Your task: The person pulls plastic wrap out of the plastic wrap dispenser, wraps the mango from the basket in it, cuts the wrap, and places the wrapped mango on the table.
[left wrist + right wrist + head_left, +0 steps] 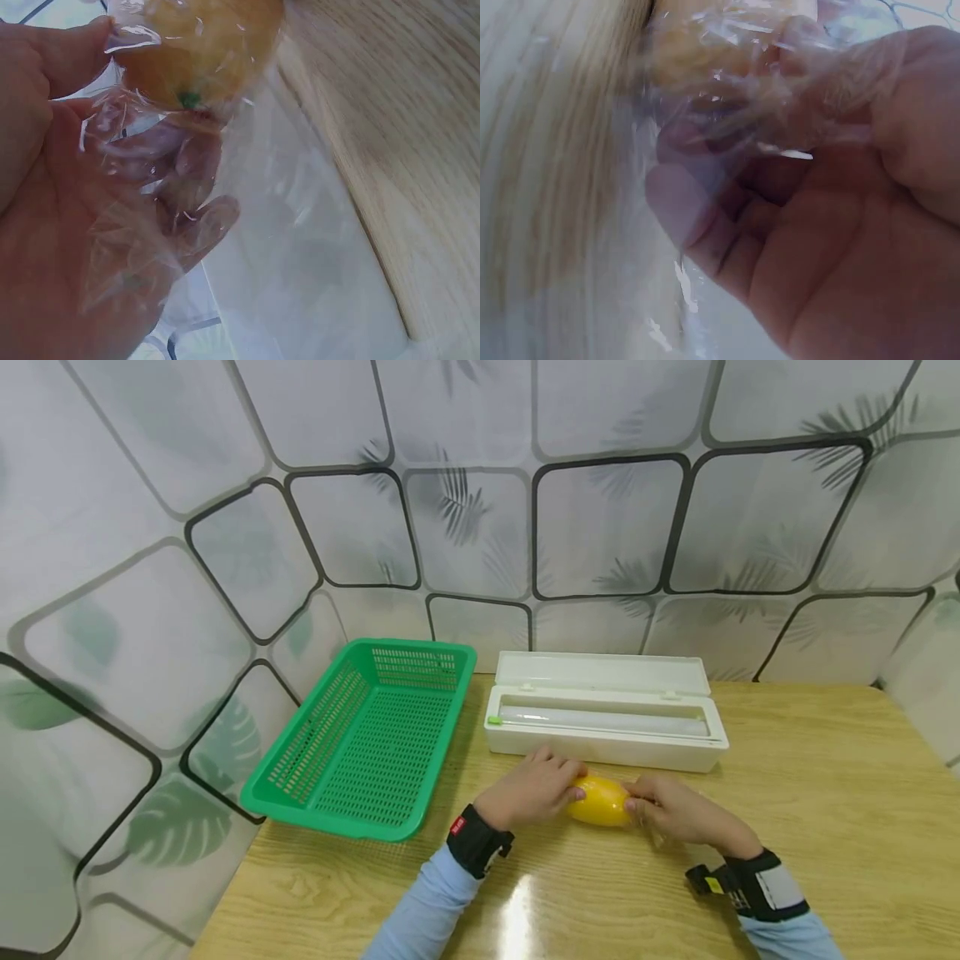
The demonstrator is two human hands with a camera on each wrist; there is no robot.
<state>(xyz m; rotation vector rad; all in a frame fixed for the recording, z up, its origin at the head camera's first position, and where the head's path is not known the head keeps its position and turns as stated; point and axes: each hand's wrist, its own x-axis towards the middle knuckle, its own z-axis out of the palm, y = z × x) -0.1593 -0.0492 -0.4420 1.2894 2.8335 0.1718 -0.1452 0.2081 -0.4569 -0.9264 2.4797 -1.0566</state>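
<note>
A yellow, rounded fruit [602, 800] wrapped in clear cling film [300, 217] is held between both hands, just above the wooden table in front of the white box. My left hand [534, 787] pinches its left end through the film. In the left wrist view, a small green spot shows on the fruit, and loose film drapes over the fingers. At the opposite end, my right hand [686, 810] pinches the gathered film against the fruit. Crinkled film covers part of those fingers in the right wrist view.
Behind the hands stands a white film dispenser box [607, 747], its lid [603, 671] raised and a roll of film [600, 720] inside. A green plastic basket [408, 827] sits to the left on the wooden table [825, 777]. A patterned curtain hangs behind.
</note>
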